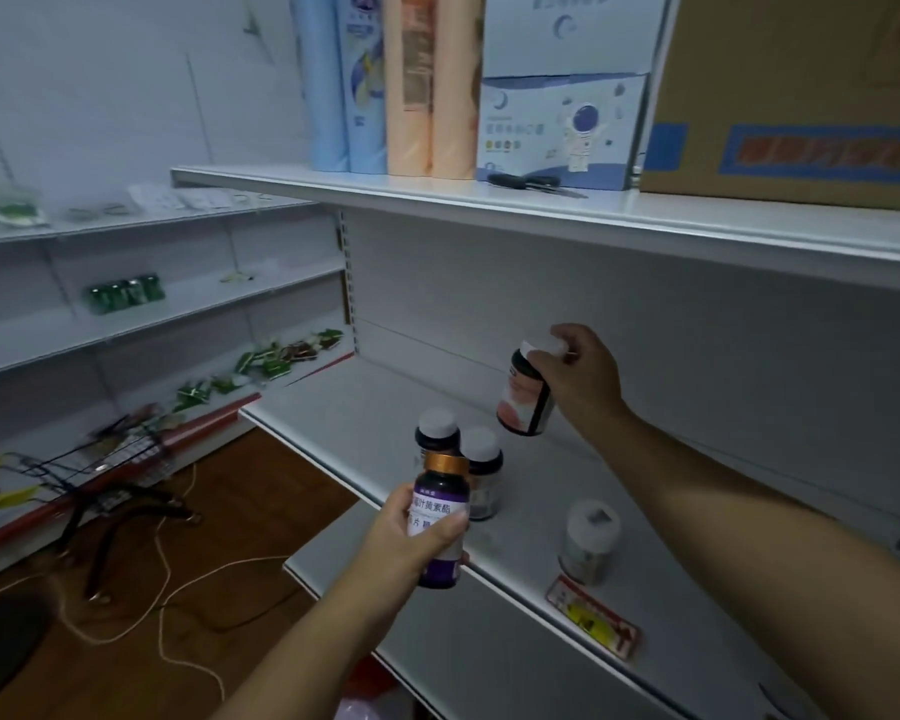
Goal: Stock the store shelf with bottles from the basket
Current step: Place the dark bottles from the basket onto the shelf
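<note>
right hand point(580, 379) grips a dark bottle point(525, 394) by its white cap, above the shelf point(385, 402). left hand point(417, 537) is closed around a purple-label bottle point(440, 517). lower the dark bottle upright just beside the two standing bottles point(461, 449), label outward, then release.

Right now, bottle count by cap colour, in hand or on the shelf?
White cap: 4 (one in the right hand, bottle; three on the shelf:)
Gold cap: 1 (bottle in the left hand)
Total: 5
</note>
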The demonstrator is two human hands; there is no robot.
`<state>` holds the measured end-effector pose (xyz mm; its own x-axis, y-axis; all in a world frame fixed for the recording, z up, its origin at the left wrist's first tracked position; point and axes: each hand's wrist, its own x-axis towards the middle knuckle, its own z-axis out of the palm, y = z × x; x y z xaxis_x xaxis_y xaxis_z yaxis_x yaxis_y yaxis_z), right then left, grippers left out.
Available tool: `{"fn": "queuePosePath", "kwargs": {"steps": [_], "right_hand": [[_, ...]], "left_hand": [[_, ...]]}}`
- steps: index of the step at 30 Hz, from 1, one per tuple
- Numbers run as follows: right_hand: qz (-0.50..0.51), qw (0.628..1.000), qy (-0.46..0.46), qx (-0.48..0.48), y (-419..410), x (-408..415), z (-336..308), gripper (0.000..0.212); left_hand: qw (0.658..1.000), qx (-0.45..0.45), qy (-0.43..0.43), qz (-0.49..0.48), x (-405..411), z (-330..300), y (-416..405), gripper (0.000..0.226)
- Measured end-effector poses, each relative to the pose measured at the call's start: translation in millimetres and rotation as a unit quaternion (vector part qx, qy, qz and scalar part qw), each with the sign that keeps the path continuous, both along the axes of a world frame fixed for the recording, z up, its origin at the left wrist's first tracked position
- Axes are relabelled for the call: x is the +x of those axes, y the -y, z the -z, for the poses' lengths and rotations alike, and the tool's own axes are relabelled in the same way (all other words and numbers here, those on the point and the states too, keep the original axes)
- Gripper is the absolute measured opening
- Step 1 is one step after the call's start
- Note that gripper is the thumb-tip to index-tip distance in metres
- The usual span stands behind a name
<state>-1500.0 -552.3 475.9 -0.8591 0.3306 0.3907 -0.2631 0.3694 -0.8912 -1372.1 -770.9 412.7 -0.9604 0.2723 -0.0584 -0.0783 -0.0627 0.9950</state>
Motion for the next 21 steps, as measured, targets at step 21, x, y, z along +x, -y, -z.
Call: {"fn": "queuePosePath", "kwargs": {"steps": [21], "right_hand": [[-0.176,0.946,0.214,0.166,23,-76,58,0.045]], "left_hand": [[0.999,-0.007,0.034,-0.033,8,22,6,0.053]]}}
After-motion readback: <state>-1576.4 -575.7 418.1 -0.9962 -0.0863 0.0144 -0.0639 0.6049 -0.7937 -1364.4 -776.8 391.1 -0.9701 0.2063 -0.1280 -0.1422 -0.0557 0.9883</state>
